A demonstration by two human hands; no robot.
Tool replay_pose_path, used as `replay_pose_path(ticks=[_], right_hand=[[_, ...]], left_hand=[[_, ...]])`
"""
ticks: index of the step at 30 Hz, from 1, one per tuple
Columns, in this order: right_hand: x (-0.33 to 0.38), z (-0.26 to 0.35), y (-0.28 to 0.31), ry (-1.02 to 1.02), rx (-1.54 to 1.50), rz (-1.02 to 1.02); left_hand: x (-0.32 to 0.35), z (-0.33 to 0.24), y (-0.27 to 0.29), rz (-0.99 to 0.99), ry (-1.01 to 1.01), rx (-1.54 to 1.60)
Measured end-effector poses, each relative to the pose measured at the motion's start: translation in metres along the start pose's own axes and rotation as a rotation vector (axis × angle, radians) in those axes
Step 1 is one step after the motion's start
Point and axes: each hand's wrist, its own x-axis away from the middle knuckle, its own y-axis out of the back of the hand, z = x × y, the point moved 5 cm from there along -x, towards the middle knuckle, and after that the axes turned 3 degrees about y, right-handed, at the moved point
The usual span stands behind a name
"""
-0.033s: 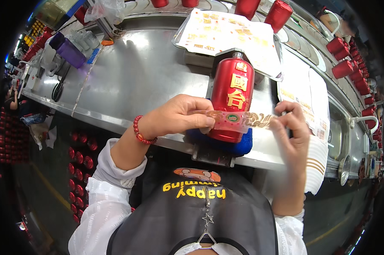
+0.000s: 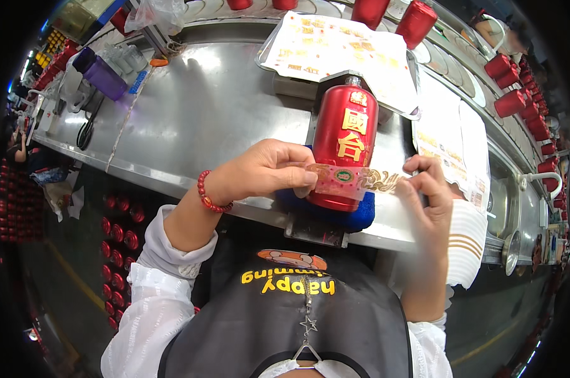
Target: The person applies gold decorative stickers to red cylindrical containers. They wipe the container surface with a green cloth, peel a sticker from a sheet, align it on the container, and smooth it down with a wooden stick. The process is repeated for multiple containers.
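A red bottle [image 2: 346,126] with gold lettering lies on its back in front of me, its neck pointing away, over a blue cloth [image 2: 360,217]. Across its lower part stretches a clear decal strip [image 2: 335,177] with a green oval and a gold pattern. My left hand [image 2: 269,167] pinches the strip's left end between thumb and fingers, at the bottle's left side. Beyond the bottle's right side, my right hand [image 2: 428,189] pinches the other end. Whether the strip's middle touches the bottle all along, I cannot tell.
Past the bottle, a tray [image 2: 259,58] carries printed decal sheets [image 2: 335,47]; more sheets [image 2: 452,132] lie at the right. A conveyor [image 2: 452,66] with red bottles curves behind. On the steel table [image 2: 190,94], a purple bottle [image 2: 102,75] and black scissors [image 2: 86,132] lie left.
My right hand has shifted slightly left with its end of the strip. The strip's middle looks a little lower and closer to the bottle. My left hand has hardly moved.
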Motion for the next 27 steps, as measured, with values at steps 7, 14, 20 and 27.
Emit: replay_pose_path(ticks=[7, 14, 20, 27], right_hand=[[0.021, -0.037, -0.011, -0.129, -0.144, -0.036], [0.022, -0.044, -0.017, -0.12, -0.18, -0.015], [0.02, -0.046, -0.022, -0.116, -0.194, 0.002], [0.022, -0.052, -0.023, -0.196, -0.173, 0.062]], left_hand=[[0.0, 0.007, 0.006, -0.114, 0.039, -0.023], [0.001, 0.012, 0.009, -0.139, 0.046, -0.04], [-0.001, 0.013, 0.009, -0.148, 0.018, -0.042], [-0.001, 0.01, 0.008, -0.137, 0.022, -0.056]])
